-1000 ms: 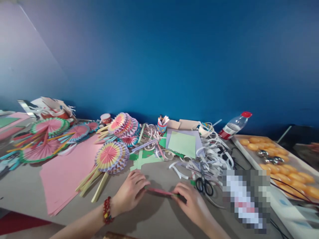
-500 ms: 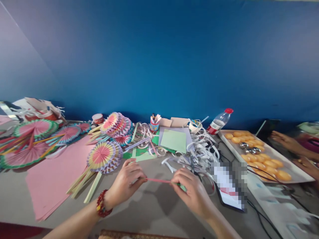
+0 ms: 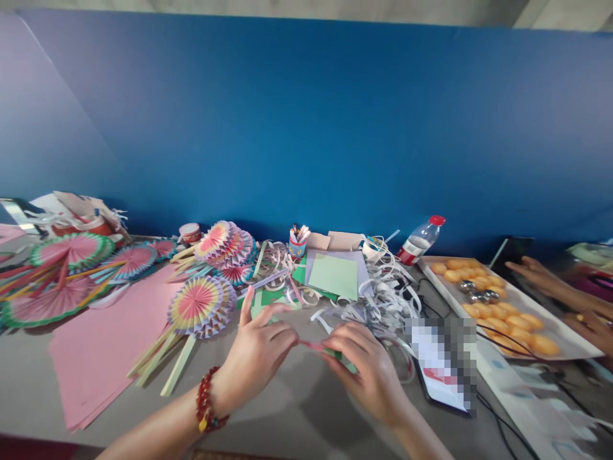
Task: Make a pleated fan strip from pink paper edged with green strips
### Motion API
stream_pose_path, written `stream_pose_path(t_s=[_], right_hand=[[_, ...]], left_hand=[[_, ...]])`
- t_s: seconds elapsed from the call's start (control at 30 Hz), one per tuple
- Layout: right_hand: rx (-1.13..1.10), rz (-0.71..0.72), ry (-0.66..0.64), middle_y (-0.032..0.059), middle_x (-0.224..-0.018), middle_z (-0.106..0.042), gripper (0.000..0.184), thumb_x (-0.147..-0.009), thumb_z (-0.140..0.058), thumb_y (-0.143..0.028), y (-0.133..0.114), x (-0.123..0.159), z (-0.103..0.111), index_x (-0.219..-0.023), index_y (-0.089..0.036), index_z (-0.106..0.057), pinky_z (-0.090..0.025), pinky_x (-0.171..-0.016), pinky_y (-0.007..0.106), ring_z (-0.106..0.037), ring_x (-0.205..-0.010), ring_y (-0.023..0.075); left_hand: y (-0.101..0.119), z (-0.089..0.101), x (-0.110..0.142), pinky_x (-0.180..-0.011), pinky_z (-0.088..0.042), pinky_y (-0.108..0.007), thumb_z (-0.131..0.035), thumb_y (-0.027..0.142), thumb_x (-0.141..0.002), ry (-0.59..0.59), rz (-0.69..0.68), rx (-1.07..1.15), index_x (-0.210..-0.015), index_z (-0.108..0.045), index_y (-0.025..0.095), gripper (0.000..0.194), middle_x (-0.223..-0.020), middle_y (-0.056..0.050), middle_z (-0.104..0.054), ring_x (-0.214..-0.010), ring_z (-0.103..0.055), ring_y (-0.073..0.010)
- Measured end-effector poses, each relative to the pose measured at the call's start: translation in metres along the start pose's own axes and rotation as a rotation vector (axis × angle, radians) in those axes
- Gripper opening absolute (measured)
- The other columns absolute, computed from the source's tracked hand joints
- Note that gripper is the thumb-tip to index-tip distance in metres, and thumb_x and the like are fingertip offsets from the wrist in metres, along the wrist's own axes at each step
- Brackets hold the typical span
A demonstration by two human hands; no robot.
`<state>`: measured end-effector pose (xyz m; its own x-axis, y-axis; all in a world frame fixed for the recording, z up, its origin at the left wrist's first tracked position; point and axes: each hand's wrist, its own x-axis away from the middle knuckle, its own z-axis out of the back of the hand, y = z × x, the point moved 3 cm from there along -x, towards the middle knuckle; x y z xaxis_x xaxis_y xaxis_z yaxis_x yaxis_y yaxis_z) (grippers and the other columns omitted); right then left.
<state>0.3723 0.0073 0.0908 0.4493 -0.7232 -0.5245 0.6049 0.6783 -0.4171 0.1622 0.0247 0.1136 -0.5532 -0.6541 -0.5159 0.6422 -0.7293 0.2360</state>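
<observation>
A narrow pink paper strip (image 3: 311, 345) spans the short gap between my hands above the grey table. My left hand (image 3: 261, 351), with a red bead bracelet (image 3: 205, 399) on its wrist, pinches the strip's left end; its index finger points up. The other end sits in the closed fingers of my right hand (image 3: 364, 367). Some green paper (image 3: 352, 367) peeks out between those fingers, and whether it is joined to the strip I cannot tell. Left of my left hand lies a round pleated paper fan (image 3: 197, 304) with pale yellow strip handles.
Pink sheets (image 3: 105, 345) and more pleated fans (image 3: 71, 252) lie at the left. Behind my hands are green sheets (image 3: 334, 275) and tangled paper strips (image 3: 383, 300). At right are a phone (image 3: 440, 370), a bottle (image 3: 421, 239), a tray (image 3: 569, 342) of orange balls and another person's hand (image 3: 531, 268).
My left hand has moved right, towards my right hand, so less of the pink strip shows between them. Its index finger has lifted. The view has tilted slightly upward.
</observation>
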Motion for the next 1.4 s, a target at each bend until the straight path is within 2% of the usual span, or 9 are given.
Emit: stream_pose_path(t_s=[0.2, 0.3, 0.43, 0.6, 0.77, 1.0, 1.1, 1.2, 1.4], right_hand=[[-0.034, -0.011, 0.025, 0.0048, -0.081, -0.061, 0.012, -0.095, -0.052, -0.019, 0.003, 0.000, -0.002, -0.088, -0.022, -0.060, -0.049, -0.079, 0.034, -0.058, -0.083, 0.0195], [-0.053, -0.007, 0.026, 0.0046, -0.083, -0.063, 0.009, -0.094, -0.055, -0.018, 0.002, 0.000, 0.004, -0.090, -0.022, -0.061, -0.049, -0.079, 0.033, -0.059, -0.084, 0.0191], [-0.049, 0.007, 0.077, 0.0050, -0.086, -0.065, 0.009, -0.092, -0.057, -0.016, 0.002, 0.002, 0.013, -0.094, -0.022, -0.064, -0.051, -0.080, 0.032, -0.062, -0.086, 0.0189], [-0.073, -0.018, 0.120, 0.0059, -0.090, -0.068, 0.014, -0.091, -0.059, -0.017, 0.007, 0.010, 0.011, -0.100, -0.024, -0.066, -0.053, -0.084, 0.034, -0.065, -0.090, 0.0202], [-0.096, -0.077, 0.153, 0.0062, -0.095, -0.071, 0.022, -0.090, -0.063, -0.021, 0.013, 0.017, 0.008, -0.111, -0.026, -0.067, -0.054, -0.087, 0.034, -0.067, -0.092, 0.0205], [-0.258, -0.293, 0.147, 0.0033, -0.083, -0.073, 0.010, -0.087, -0.068, -0.032, 0.018, 0.027, 0.008, -0.090, -0.022, -0.070, -0.054, -0.072, 0.025, -0.069, -0.077, 0.0177], [-0.315, -0.271, 0.152, 0.0003, -0.071, -0.068, 0.013, -0.088, -0.066, -0.027, 0.013, 0.029, 0.011, -0.077, -0.021, -0.065, -0.050, -0.065, 0.023, -0.065, -0.067, 0.0141], [-0.351, -0.207, 0.136, 0.0005, -0.071, -0.067, 0.010, -0.090, -0.064, -0.022, 0.006, 0.033, 0.014, -0.080, -0.021, -0.063, -0.048, -0.068, 0.026, -0.063, -0.068, 0.0145], [-0.441, -0.158, 0.083, 0.0021, -0.076, -0.067, 0.002, -0.091, -0.063, -0.023, 0.002, 0.040, 0.018, -0.091, -0.022, -0.066, -0.050, -0.072, 0.031, -0.063, -0.073, 0.0163]], left_hand=[[-0.001, -0.003, 0.004, -0.119, 0.010, -0.061, -0.048, 0.015, -0.098, 0.015, -0.037, 0.034, -0.087, -0.066, 0.023, 0.023, -0.080, 0.003, -0.072, -0.115, -0.061, -0.0186], [-0.010, -0.001, 0.010, -0.118, 0.008, -0.063, -0.054, 0.025, -0.097, -0.039, -0.057, -0.025, -0.114, -0.065, 0.026, 0.020, -0.108, -0.002, -0.072, -0.127, -0.053, -0.0242], [-0.029, 0.004, 0.020, -0.120, 0.000, -0.061, -0.061, 0.040, -0.092, -0.054, -0.063, -0.055, -0.145, -0.040, 0.023, 0.059, -0.135, -0.011, -0.060, -0.132, -0.048, -0.0272], [-0.044, 0.006, 0.028, -0.121, -0.005, -0.058, -0.064, 0.040, -0.091, -0.081, -0.026, -0.033, -0.135, -0.051, 0.026, 0.048, -0.121, -0.005, -0.068, -0.126, -0.053, -0.0255], [-0.045, 0.003, 0.030, -0.121, -0.012, -0.057, -0.059, 0.027, -0.094, -0.038, -0.029, 0.027, -0.121, -0.061, 0.026, 0.027, -0.108, -0.003, -0.072, -0.117, -0.059, -0.0224], [-0.045, 0.000, 0.037, -0.120, -0.017, -0.055, -0.054, 0.018, -0.096, 0.068, -0.015, 0.110, -0.100, -0.065, 0.025, 0.013, -0.098, 0.000, -0.072, -0.104, -0.065, -0.0177], [-0.040, 0.002, 0.041, -0.120, -0.013, -0.056, -0.053, 0.015, -0.096, 0.050, -0.030, 0.144, -0.100, -0.063, 0.024, 0.015, -0.098, -0.001, -0.071, -0.103, -0.065, -0.0173], [-0.036, 0.008, 0.044, -0.120, -0.014, -0.056, -0.053, 0.013, -0.095, 0.031, -0.053, 0.161, -0.103, -0.063, 0.024, 0.018, -0.098, -0.002, -0.071, -0.102, -0.064, -0.0171], [-0.038, 0.018, 0.048, -0.114, -0.037, -0.047, -0.060, 0.022, -0.091, 0.033, -0.023, 0.257, -0.098, -0.067, 0.026, 0.010, -0.095, 0.000, -0.071, -0.095, -0.068, -0.0169]])
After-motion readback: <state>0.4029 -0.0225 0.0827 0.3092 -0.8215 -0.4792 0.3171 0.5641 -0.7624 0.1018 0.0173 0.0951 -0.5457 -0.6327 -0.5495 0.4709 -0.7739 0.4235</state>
